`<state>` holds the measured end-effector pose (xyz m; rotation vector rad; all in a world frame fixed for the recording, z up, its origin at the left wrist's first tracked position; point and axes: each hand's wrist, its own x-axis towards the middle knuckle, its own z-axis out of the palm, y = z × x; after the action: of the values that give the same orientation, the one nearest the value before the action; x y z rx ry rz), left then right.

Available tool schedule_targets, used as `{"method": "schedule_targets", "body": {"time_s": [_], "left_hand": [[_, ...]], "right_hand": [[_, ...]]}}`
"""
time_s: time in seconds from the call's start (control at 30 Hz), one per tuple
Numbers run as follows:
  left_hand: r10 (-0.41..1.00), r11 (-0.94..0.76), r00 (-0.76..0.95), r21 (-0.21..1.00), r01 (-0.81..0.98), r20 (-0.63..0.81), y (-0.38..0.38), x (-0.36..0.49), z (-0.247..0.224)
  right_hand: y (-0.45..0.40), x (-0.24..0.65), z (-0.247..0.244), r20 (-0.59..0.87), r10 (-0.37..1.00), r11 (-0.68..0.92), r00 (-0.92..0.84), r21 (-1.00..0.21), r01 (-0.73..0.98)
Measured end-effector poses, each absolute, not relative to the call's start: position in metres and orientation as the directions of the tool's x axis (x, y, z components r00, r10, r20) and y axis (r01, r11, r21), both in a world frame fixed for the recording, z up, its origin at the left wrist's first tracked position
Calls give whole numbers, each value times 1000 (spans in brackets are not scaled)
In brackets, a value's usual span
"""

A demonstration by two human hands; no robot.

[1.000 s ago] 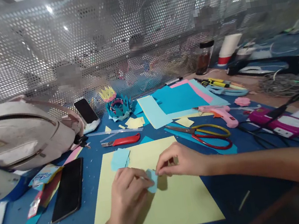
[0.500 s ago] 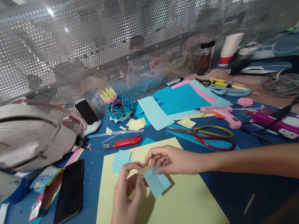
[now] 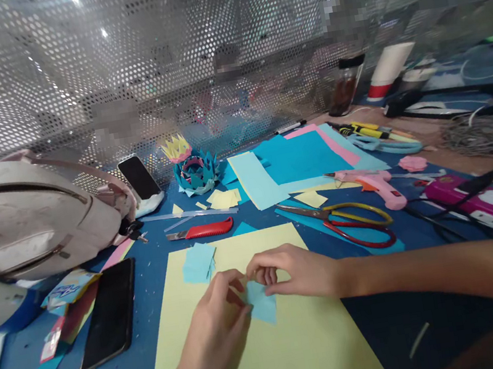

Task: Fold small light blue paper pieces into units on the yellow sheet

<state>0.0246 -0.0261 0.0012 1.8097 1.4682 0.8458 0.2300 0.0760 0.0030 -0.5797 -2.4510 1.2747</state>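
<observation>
A small light-blue paper square [image 3: 262, 304] is pinched between my two hands, over a large pale-yellow paper sheet [image 3: 301, 350]. My left hand [image 3: 222, 313] grips the square's left edge with thumb and fingers. Curled above it, my right hand [image 3: 283, 272] holds its upper right part, the thumb at the edge. A small stack of light-blue paper squares [image 3: 198, 262] lies at the sheet's upper left. Beyond the sheet are a red utility knife [image 3: 209, 228] and scissors with yellow and red handles [image 3: 350, 221].
A blue paper flower [image 3: 196, 172] stands at the back. On the left are a pale backpack [image 3: 21, 214] and a black phone [image 3: 108, 315]. A pink glue gun [image 3: 375, 183], a magenta device [image 3: 474, 201] and cables [image 3: 483, 141] lie on the right, before a perforated metal screen [image 3: 187, 44].
The paper square, which was tilted and raised, now sits lower and flatter between my hands. My fingers have drawn closer around its upper edge. The camera view has shifted slightly.
</observation>
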Motion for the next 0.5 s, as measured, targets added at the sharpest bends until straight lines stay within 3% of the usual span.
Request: {"method": "schedule_targets", "body": {"time_s": [0.17,0.33,0.5], "left_hand": [[970,-231,202,766,599,134,-24,24,0],[929,-357,299,735,577,216,-25,20,-6],[755,-655,502,500,566,421,-24,12,-14]], "right_hand": [[77,238,-6,298,364,795,-882,-593,128],[84,241,-5,359,255,865,-898,-500,46],[90,245,-4,441,14,959,-897,-261,-113]]}}
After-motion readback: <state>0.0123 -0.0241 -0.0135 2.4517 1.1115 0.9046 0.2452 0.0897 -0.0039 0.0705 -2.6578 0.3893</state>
